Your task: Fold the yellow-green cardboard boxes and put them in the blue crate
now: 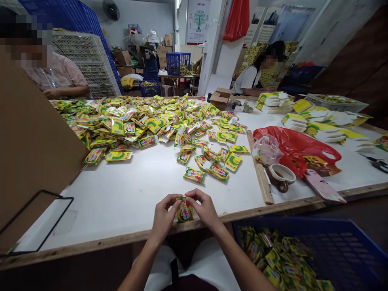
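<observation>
- The left hand and the right hand each pinch one small yellow-and-green foil packet by its top corners. It is held upright at 6 o'clock, over the near edge of the white table.
- A heap of matching packets lies at 11 o'clock.
- A blue plastic crate sits at 4 o'clock.

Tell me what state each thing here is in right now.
packet: pinched upright between both hands.
left hand: gripping the packet's left edge.
right hand: gripping its right edge.
loose packets: heaped and scattered on the table.
blue crate: partly filled.
red bag: crumpled, lying down.
cardboard box: flaps open.
</observation>
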A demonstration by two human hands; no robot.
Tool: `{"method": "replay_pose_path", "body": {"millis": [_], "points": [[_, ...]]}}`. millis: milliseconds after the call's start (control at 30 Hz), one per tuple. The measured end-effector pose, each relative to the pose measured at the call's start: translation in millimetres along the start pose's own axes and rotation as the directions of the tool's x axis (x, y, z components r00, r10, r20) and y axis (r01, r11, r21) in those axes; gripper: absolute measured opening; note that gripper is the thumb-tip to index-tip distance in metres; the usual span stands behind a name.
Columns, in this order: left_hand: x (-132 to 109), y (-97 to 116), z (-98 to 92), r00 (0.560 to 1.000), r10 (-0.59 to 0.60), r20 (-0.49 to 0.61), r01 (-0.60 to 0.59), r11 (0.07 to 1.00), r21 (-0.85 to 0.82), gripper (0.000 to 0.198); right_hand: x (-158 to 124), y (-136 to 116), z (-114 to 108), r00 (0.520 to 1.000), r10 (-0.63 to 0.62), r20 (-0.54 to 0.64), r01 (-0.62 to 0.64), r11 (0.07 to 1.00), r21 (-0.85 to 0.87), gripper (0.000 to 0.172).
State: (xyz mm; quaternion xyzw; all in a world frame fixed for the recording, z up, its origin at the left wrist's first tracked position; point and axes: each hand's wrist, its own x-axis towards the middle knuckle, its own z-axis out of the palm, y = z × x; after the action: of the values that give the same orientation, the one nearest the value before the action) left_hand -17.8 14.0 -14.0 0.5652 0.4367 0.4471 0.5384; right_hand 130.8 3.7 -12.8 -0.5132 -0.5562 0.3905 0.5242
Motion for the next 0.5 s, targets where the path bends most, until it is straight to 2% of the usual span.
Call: {"method": "replay_pose_path", "body": {"millis": [67,133,233,300,367,433,500], "points": [[-3.1,-0.1,0.1,1.000,0.017,-0.002,-0.017,0.999,0.032,0.018,-2.6,-5.8,-2.8,1.000,-0.001,0.003,0.001,1.000,-0.021,0.011],[-6.2,-0.1,-0.7,0.999,0.035,-0.008,-0.035,0.998,0.060,0.021,-8.3,-19.7,-22.1,0.999,-0.003,-0.033,-0.001,0.995,-0.103,0.012],[-8.2,-2.2,-3.4,0.999,0.005,-0.044,-0.003,0.999,0.049,0.030,-23.4,-44.0,-82.9,0.989,0.078,-0.122,-0.116,0.933,-0.341,0.018],[-6.8,-4.5,-4.1,0.997,-0.038,-0.067,0.041,0.998,0.041,0.029,-32.1,-51.6,-125.6,0.979,0.181,-0.090,-0.201,0.825,-0.528,0.020],[-4.1,-5.9,-2.5,0.997,-0.062,-0.047,0.066,0.994,0.086,0.025,-33.3,-46.3,-148.6,0.974,0.200,-0.105,-0.222,0.754,-0.619,0.018],[-2.2,-5.8,0.6,0.998,-0.058,-0.002,0.058,0.985,0.164,0.023,-23.3,-28.2,-143.5,0.978,0.164,-0.131,-0.210,0.754,-0.622,0.018],[-2.9,-5.0,3.2,0.999,-0.036,0.031,0.028,0.972,0.232,0.022,-3.5,-3.6,-116.7,0.983,0.112,-0.148,-0.180,0.771,-0.611,0.020]]}}
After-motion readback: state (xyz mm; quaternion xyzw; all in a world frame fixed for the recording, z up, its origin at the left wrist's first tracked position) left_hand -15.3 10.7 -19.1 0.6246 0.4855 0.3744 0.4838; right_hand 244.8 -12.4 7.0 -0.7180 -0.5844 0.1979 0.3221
